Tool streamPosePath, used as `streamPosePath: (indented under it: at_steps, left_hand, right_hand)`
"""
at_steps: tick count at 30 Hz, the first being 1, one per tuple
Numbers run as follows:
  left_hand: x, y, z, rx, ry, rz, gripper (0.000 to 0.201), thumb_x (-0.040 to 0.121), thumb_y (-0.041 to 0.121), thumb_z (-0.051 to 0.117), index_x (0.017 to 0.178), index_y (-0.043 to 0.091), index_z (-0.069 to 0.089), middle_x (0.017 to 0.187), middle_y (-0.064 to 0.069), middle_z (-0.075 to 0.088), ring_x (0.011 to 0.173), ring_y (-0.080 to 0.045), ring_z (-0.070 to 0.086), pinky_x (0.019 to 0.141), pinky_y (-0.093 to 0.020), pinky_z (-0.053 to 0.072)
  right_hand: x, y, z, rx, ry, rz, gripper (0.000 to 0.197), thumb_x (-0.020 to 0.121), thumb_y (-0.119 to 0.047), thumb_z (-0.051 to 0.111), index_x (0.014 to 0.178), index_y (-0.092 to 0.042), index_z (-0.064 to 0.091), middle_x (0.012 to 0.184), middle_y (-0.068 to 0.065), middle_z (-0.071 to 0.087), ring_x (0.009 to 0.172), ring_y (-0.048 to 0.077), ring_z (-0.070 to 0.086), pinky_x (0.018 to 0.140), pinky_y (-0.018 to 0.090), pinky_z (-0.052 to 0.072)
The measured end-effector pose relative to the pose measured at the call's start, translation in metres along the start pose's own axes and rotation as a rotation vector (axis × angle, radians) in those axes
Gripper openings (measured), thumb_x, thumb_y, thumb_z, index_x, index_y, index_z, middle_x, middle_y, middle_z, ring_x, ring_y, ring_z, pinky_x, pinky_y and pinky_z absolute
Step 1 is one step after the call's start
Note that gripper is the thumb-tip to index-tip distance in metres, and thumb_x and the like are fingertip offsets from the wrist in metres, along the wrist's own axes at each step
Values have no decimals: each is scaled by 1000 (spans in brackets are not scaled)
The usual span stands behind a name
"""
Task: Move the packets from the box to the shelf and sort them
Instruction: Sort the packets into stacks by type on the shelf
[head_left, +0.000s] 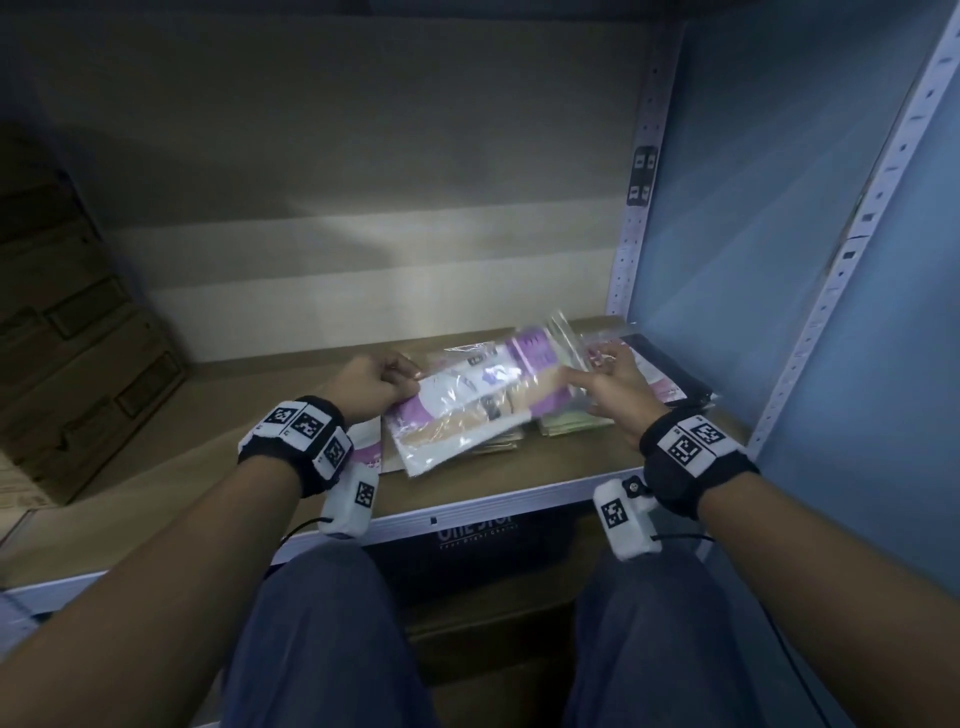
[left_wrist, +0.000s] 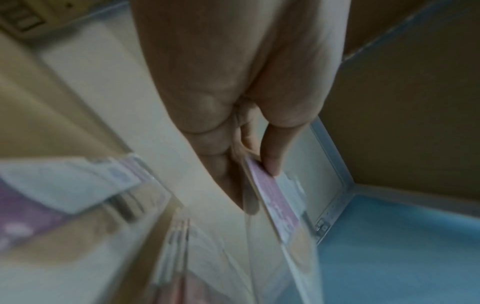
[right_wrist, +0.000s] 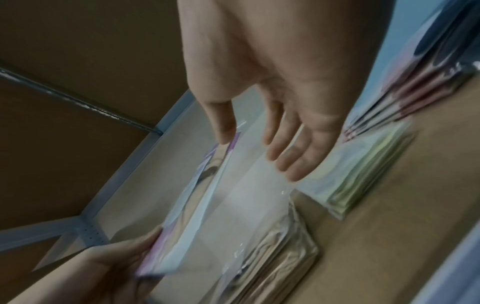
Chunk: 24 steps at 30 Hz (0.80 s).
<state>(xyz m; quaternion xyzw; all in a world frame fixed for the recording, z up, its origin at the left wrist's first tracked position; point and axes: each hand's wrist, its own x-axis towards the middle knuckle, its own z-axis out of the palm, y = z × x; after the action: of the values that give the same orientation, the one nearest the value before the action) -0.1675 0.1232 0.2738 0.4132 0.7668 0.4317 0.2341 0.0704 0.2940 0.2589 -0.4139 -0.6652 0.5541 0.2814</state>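
Nearest me, past the shelf's pale metal front rail (head_left: 467, 506), my left hand (head_left: 371, 387) pinches the corner of a glossy clear-plastic packet with purple and white card inside (head_left: 478, 395), held tilted above a flat stack of tan packets (right_wrist: 283, 248). My right hand (head_left: 610, 387) is spread wide, straight fingers (right_wrist: 298, 164) against the packet's far edge. Beyond it lie a green-edged stack (right_wrist: 363, 164) and dark packets (head_left: 670, 369) on the brown cardboard-lined shelf (head_left: 234, 415).

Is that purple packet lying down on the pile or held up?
Held up: the left hand pinches one end of the purple packet, tilted above the stacks.
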Motion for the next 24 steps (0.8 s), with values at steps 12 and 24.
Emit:
streamPosePath:
  at_steps: [12, 24]
  left_hand:
    - [-6, -5, 38, -780, 70, -153, 26, 84, -5, 63, 104, 7, 51, 105, -17, 70, 94, -29, 69, 80, -37, 57]
    - [-20, -26, 15, -579, 259, -111, 25, 78, -2, 72, 95, 7, 57, 90, -9, 66, 81, -25, 67, 71, -35, 58]
  right_hand:
    - [-23, -7, 66, 321, -155, 20, 36, 81, 7, 65, 115, 2, 53, 103, 17, 63, 85, 29, 67, 65, 33, 61]
    - [-14, -5, 111, 169, -29, -79, 40, 68, 12, 74, 100, -8, 61, 92, 9, 66, 88, 24, 65, 83, 36, 56]
